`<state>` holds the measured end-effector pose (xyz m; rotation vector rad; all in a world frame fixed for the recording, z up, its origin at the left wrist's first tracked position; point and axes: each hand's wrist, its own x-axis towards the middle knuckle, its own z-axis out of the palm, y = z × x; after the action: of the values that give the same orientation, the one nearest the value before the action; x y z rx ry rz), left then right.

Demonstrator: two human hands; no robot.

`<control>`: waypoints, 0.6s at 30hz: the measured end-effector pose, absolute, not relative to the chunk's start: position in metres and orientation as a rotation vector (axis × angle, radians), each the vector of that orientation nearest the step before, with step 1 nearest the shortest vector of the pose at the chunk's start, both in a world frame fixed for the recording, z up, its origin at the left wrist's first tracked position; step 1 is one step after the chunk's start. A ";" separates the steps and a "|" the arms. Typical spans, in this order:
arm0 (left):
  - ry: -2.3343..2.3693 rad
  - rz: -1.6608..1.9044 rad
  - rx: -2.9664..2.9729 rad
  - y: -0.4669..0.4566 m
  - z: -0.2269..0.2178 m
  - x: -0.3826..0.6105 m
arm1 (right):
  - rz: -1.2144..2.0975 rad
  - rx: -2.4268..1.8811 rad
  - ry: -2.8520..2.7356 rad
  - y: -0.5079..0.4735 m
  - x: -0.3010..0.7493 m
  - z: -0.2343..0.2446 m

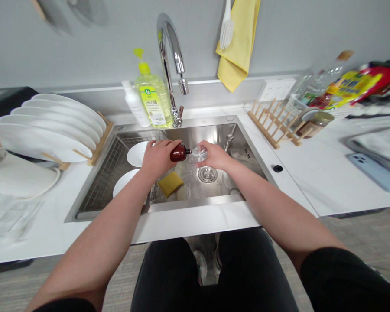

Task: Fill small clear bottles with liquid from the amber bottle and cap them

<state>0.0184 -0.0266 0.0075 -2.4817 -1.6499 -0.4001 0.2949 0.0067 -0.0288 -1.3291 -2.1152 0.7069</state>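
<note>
Over the sink, my left hand is wrapped round a small dark red-brown bottle. The bottle is tipped on its side, its black neck pointing right. My right hand grips a small clear cup, whose mouth faces the bottle's neck. Whether the two touch, I cannot make out. Below the bottle a yellow sponge lies at the edge of the wire rack. White bowls sit in the rack beside my left forearm, which partly covers them.
A chrome faucet rises behind the sink, beside a yellow-green dish soap bottle and a white bottle. White plates stand in a rack at left, near a white pitcher. A wooden rack and a phone are right.
</note>
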 end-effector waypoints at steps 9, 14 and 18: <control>-1.636 -0.422 -2.478 -0.026 0.006 0.018 | 0.706 -1.306 -2.109 0.007 0.295 -0.031; -1.632 -0.425 -2.484 -0.026 0.007 0.018 | 0.706 -1.329 -2.093 0.007 0.294 -0.032; -1.647 -0.396 -2.467 -0.026 0.008 0.019 | 0.711 -1.344 -2.089 0.006 0.294 -0.030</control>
<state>0.0186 -0.0262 0.0083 -2.4667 -1.6471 -0.3957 0.2938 0.0063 -0.0296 -1.3439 -2.0894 0.7108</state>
